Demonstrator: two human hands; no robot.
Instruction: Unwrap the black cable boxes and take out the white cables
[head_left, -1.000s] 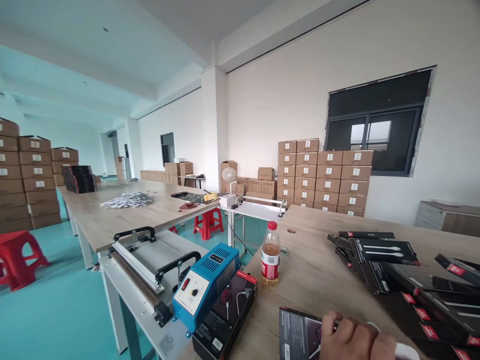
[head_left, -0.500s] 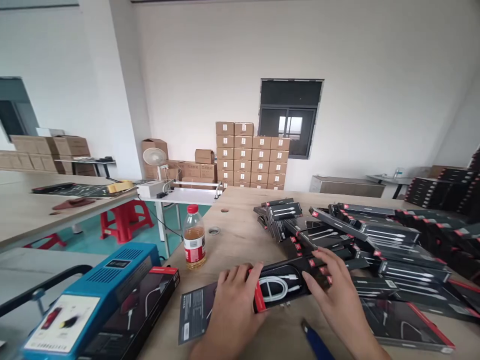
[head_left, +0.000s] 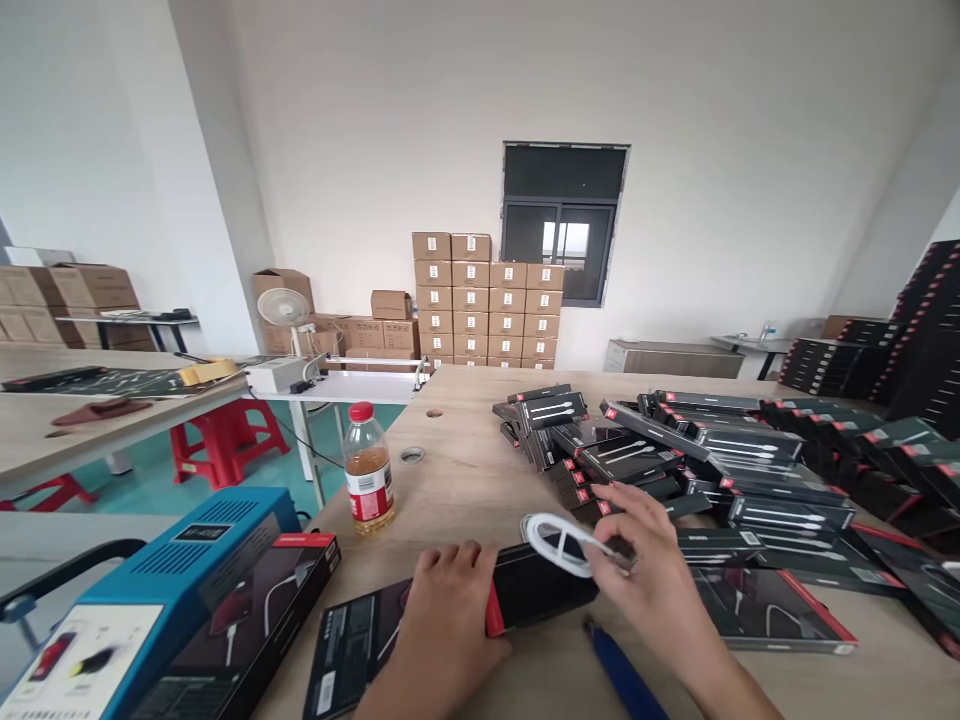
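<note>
A coiled white charging cable (head_left: 556,548) is pinched by its plug end between the thumb and fingers of my right hand (head_left: 641,565). The coil hangs just above a black packaging box (head_left: 544,590) with a red end. My left hand (head_left: 450,625) grips that box near its red edge and holds it down on the table. A dark printed sleeve (head_left: 349,640) sticks out to the left from under my left hand. Below the box lies a blue-handled tool (head_left: 622,670); its working end is too small to make out.
Black cable boxes (head_left: 630,455) are heaped on the right of the wooden table (head_left: 450,480), with tall stacks beyond. A drink bottle (head_left: 369,480) stands to the left, behind a blue machine (head_left: 202,560) and a larger black box (head_left: 277,600). Cartons (head_left: 471,300) are piled by the wall.
The white cable has come up out of the box, held in my right hand; before, it lay inside. My left hand stays on the box. The view has turned slightly right.
</note>
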